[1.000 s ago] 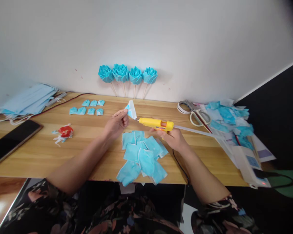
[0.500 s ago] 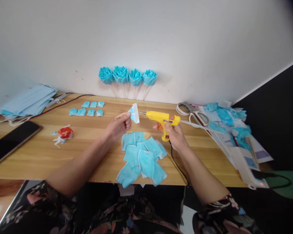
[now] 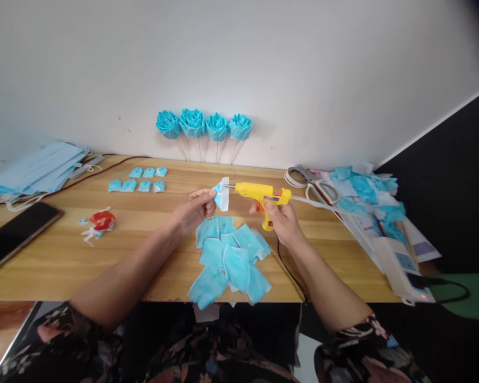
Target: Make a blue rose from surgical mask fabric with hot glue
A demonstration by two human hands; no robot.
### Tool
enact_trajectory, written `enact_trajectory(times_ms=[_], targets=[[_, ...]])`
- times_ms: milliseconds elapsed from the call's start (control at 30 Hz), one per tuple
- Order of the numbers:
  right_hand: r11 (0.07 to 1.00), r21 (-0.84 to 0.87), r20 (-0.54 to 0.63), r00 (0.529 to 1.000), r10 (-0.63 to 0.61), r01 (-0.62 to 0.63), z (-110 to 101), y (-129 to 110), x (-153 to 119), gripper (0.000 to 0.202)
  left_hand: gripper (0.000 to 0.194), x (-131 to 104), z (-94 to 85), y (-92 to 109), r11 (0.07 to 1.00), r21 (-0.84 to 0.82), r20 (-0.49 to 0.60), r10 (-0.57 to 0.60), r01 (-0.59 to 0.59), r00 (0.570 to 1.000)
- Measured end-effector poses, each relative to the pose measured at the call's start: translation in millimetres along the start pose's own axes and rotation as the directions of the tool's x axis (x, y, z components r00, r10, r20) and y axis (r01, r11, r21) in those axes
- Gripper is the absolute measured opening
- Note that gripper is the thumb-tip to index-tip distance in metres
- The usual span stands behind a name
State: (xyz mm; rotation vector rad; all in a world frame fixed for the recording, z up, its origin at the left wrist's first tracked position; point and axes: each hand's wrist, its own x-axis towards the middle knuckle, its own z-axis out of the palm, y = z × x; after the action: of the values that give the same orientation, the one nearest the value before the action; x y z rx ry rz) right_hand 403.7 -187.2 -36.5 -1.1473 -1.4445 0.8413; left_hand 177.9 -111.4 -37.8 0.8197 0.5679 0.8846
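My left hand [image 3: 197,208] pinches a small folded piece of blue and white mask fabric [image 3: 222,196] between thumb and fingers. My right hand [image 3: 282,219] is wrapped round the grip of a yellow glue gun [image 3: 255,190], a clear glue stick [image 3: 309,201] jutting from its back. The gun's metal nozzle points left and meets the white face of the fabric piece; whether glue is flowing I cannot tell. Below both hands lies a loose pile of blue fabric squares [image 3: 237,263]. Several small folded blue petals [image 3: 128,185] stand in two rows to the left.
Several blue fabric flowers [image 3: 192,123] on sticks lean against the wall. Face masks [image 3: 43,165], a phone [image 3: 19,234] and red scraps [image 3: 102,219] lie left. Scissors [image 3: 321,191], tape [image 3: 295,177], blue scraps [image 3: 363,186] and a power strip [image 3: 401,271] are right. The gun's black cord [image 3: 289,271] crosses the table's front edge.
The fabric piece and the glue gun's nozzle have come together, closing the small gap between them. In my left hand the piece now sits slightly lower. The whole view has shifted a little.
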Motion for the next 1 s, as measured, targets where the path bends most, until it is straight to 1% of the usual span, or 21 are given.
enact_trajectory(times_ms=[300,633,867,1000], targets=[[0.999,-0.037,0.017,1.0,0.019,-0.018,0,-4,0,0.049,0.041,0,0.9,0,1.0,0.018,-0.017,-0.013,0.013,1.0],[0.995,-0.104,0.045,0.999,0.009,-0.004,-1,-7,0,0.052,0.04,-2,0.3,0,0.999,0.03,0.028,-0.025,0.024,0.999],[0.992,-0.125,0.047,0.999,-0.004,0.009,0,-9,1,0.053,0.037,-2,-0.6,-1,0.999,0.03,0.01,-0.045,0.044,0.999],[0.986,-0.167,0.049,0.999,-0.019,0.027,-1,-11,1,0.056,0.035,-2,-0.6,-1,0.999,0.009,-0.004,-0.046,0.046,0.999]])
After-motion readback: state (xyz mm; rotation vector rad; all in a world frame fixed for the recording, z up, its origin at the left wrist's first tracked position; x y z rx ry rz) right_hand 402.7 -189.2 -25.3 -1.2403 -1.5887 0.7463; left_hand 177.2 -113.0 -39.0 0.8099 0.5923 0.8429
